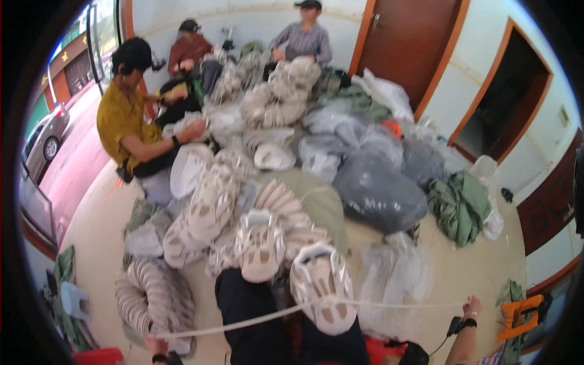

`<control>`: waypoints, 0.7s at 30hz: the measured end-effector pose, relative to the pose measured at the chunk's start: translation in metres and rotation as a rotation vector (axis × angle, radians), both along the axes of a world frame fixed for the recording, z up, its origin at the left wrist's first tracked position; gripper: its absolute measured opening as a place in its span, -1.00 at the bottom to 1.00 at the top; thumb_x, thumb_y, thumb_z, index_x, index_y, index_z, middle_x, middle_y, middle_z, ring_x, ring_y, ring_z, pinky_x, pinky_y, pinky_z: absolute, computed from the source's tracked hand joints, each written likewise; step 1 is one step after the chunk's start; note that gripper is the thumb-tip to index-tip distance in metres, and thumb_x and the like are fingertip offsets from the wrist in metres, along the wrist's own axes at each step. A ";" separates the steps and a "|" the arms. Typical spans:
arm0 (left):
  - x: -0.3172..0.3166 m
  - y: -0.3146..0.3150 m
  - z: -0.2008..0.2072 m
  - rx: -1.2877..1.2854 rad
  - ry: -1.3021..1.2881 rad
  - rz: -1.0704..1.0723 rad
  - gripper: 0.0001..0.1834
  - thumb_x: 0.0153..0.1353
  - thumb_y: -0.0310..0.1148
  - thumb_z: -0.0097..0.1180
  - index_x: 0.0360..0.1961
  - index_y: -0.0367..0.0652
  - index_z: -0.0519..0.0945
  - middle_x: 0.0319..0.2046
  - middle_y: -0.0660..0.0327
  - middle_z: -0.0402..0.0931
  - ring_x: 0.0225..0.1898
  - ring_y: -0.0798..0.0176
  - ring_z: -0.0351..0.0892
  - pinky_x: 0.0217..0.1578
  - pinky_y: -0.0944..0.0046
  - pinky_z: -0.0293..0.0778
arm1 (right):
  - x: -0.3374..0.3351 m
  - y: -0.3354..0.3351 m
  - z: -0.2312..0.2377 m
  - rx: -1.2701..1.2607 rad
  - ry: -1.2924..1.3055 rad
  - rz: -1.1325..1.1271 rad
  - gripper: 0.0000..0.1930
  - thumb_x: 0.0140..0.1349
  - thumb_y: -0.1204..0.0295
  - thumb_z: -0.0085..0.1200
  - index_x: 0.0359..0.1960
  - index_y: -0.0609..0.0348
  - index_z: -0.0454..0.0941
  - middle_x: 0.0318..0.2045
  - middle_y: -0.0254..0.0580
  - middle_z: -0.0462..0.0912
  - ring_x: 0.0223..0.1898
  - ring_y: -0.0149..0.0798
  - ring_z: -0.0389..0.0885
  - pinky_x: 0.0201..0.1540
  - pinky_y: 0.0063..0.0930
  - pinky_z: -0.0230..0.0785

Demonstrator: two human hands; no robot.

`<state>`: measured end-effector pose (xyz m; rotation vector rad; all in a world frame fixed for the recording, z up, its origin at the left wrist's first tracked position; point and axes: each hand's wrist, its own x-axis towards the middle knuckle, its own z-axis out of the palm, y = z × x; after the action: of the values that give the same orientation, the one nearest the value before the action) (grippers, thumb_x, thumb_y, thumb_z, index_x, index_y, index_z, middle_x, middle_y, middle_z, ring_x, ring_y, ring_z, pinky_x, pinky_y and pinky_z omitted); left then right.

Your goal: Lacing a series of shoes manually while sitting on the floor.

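Note:
A beige shoe upper [329, 309] with cut-out openings lies across my thighs. A long white shoelace [255, 321] crosses its lower part and stretches out to both sides. At the far left end of the lace, my left hand [157, 345] is closed on it, low in the picture. Out to the right, my right hand [471, 306] pinches the other end at about knee height. Just beyond my left knee rests another beige upper [260, 244]. Beside my left leg, a curved stack of nested uppers [155, 298] sits on the floor.
Heaps of uppers [207, 207] and dark plastic bags [380, 191] fill the floor ahead. Three people sit around the pile, the nearest in a yellow shirt [131, 121]. A green cloth sack [460, 207] lies right; an orange stool [520, 316] and a blue stool [74, 301] flank me.

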<state>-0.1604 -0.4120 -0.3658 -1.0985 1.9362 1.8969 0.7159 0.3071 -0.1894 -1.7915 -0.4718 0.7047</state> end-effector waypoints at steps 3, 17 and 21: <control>0.007 0.025 0.006 -0.051 0.011 -0.207 -0.76 0.19 -0.16 0.00 -0.15 0.06 0.44 -0.56 0.20 0.39 -0.59 0.16 0.40 -0.68 0.14 0.33 | 0.043 0.018 0.010 0.057 0.027 0.135 -0.70 0.25 0.31 -0.05 0.01 0.01 0.47 -0.17 -0.29 0.59 -0.40 -0.21 0.51 -0.37 -0.21 0.40; 0.022 0.186 0.181 -1.152 0.935 -1.100 -0.34 0.11 -0.41 0.17 0.25 -0.31 0.27 0.20 -0.11 0.32 0.26 -0.08 0.26 0.26 0.07 0.12 | 0.003 0.015 0.133 -0.017 -0.979 0.161 -0.67 0.35 0.29 -0.16 -0.05 0.06 0.64 -0.29 -0.21 0.67 -0.46 -0.35 0.62 -0.53 -0.48 0.44; 0.085 0.347 0.278 -0.550 1.073 -1.374 -0.50 0.22 -0.41 0.11 0.20 -0.26 0.38 0.19 0.05 0.39 0.23 0.12 0.34 0.22 0.20 0.20 | -0.061 0.002 0.197 0.345 -0.978 0.156 -0.64 0.37 0.26 -0.22 -0.02 0.01 0.64 -0.30 -0.21 0.65 -0.37 -0.35 0.59 -0.40 -0.46 0.48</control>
<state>-0.0756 -0.0652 -0.0882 1.3296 2.5137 1.0506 0.6554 0.3090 0.0077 -1.6766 -1.2992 -0.2129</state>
